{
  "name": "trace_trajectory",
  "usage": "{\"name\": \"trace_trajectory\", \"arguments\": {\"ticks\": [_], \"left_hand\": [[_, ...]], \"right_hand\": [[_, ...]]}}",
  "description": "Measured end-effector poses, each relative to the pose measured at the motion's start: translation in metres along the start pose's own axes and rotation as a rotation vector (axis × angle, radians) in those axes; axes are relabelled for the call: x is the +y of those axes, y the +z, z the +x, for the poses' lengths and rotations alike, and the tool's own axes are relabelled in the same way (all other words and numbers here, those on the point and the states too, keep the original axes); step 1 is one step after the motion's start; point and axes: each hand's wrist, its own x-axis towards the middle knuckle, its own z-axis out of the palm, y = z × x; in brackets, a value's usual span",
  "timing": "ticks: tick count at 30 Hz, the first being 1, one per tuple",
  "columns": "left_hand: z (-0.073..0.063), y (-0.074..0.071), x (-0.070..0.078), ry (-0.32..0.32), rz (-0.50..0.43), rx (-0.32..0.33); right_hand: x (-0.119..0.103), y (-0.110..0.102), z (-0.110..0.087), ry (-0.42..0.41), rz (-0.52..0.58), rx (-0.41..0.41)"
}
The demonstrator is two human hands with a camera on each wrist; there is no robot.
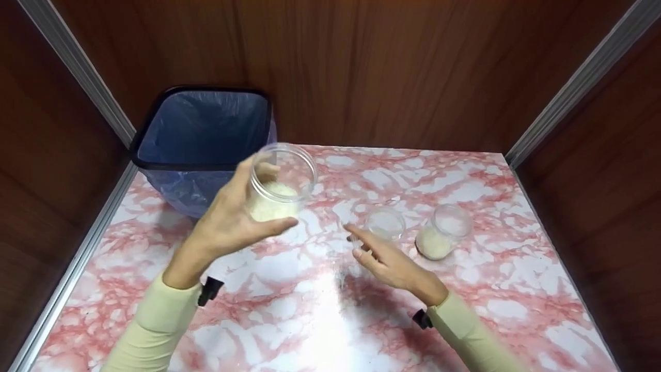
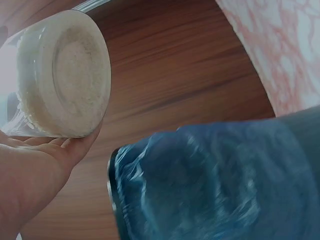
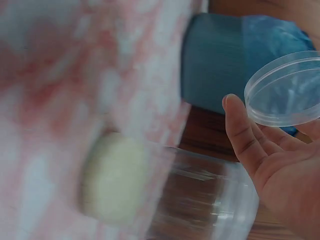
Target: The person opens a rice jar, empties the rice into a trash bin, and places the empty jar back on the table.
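My left hand [image 1: 222,217] grips a clear jar [image 1: 284,173] partly filled with white, rice-like grains [image 1: 271,201]. It holds the jar tilted above the table, beside the bin, with the uncovered mouth facing the head camera; the left wrist view shows its grain-covered base [image 2: 80,70]. In the right wrist view a clear round lid [image 3: 257,107] is at the fingers of my right hand [image 3: 280,160], raised off the table. A clear round piece [image 1: 384,222] shows just beyond that hand in the head view; I cannot tell whether it is the same lid.
A second clear jar [image 1: 436,243] with white grains stands right of my right hand. At the back left is a black-rimmed bin [image 1: 201,167] with a blue liner. Brown panels [image 1: 361,72] enclose the marbled red-and-white table [image 1: 465,320].
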Motion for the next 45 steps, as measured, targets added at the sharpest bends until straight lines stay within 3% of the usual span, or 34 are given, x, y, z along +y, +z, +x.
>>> {"name": "trace_trajectory", "arguments": {"ticks": [7,15,18,22,26,32,38,45], "left_hand": [[0.011,-0.029,0.013,-0.046,0.021,0.002],[0.024,-0.064,0.022,-0.076,0.093,0.056],[0.028,-0.074,0.023,-0.084,0.133,0.075],[0.034,-0.084,0.019,-0.1,0.173,0.085],[0.038,-0.094,0.012,-0.136,0.201,0.09],[0.038,-0.107,0.007,-0.145,0.242,0.131],[0.045,-0.116,0.0,-0.159,0.291,0.158],[0.048,-0.122,-0.018,-0.111,0.387,0.169]], "right_hand": [[0.021,0.017,-0.009,0.044,-0.038,-0.054],[0.028,0.034,-0.018,0.009,-0.233,-0.073],[0.029,0.042,-0.019,-0.03,-0.366,-0.102],[0.035,0.054,-0.019,-0.161,-0.546,-0.107],[0.039,0.064,-0.02,-0.233,-0.643,-0.115],[0.037,0.071,-0.018,-0.234,-0.681,-0.122],[0.034,0.073,-0.02,-0.176,-0.719,-0.149],[0.032,0.071,-0.023,-0.157,-0.687,-0.159]]}}
